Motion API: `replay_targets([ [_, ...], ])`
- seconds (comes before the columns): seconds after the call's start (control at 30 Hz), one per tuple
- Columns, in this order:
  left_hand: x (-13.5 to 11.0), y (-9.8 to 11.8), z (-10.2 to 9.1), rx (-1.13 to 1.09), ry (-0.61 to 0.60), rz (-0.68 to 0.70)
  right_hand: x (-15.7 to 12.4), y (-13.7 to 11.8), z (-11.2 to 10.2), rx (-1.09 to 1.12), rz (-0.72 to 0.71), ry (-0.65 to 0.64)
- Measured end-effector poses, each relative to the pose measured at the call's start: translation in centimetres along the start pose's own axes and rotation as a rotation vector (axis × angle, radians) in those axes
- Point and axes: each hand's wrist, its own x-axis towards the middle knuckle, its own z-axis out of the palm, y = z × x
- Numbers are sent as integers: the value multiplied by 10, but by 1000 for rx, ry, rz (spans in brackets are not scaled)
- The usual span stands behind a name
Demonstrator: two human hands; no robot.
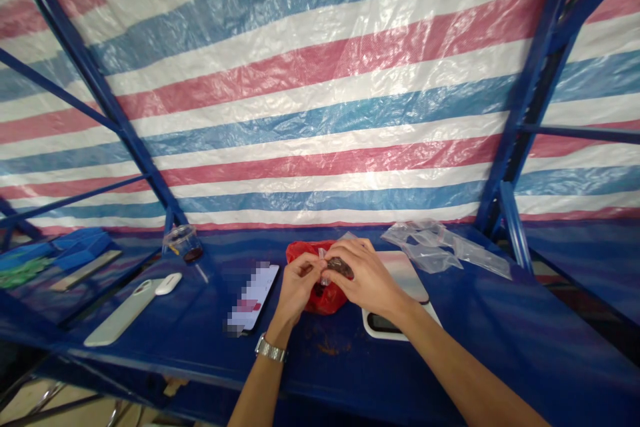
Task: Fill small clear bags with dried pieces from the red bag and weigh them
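Both of my hands meet above a red plastic bag (330, 300) on the blue tabletop. A small clear plastic bag with dark brown contents (340, 267) is between them. My left hand (303, 277), with a metal watch on its wrist, pinches the clear bag's edge. My right hand (363, 273) has its fingers closed round the filled part. What the contents are I cannot make out. Just right of the red bag lies a white kitchen scale (400, 273), partly hidden behind my right hand and forearm. Brown crumbs (330, 347) are scattered on the table in front of the red bag.
Left of my hands lie a lit phone (255, 297), a pale green phone case (125, 310) and a white oval item (169, 283). A clear cup (185, 243) with dark liquid stands behind them. Empty clear bags (445, 247) lie back right. Blue metal posts (525, 93) flank the table.
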Motion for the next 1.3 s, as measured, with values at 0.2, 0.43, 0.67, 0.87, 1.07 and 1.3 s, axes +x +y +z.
replay_targets([
  [0.2, 1, -6, -2, -114, -77, -32, 2, 0, 2, 15, 20, 18],
  [0.43, 2, -7, -4, -125, -68, -39, 4, 0, -1, -36, 68, 106],
  [0.67, 4, 2, -4, -358, 82, -49, -1, 4, 1, 92, 65, -39],
  [0.87, 8, -9, -10, -80, 143, 43, -2, 16, 8, 58, 119, -60],
  [1.07, 2, -11, -17, 280, 111, 201, -1, 26, 6, -66, 158, -68],
  [1.3, -1, -11, -15, 678, -57, 301, -4, 29, 9, -119, 142, -99],
])
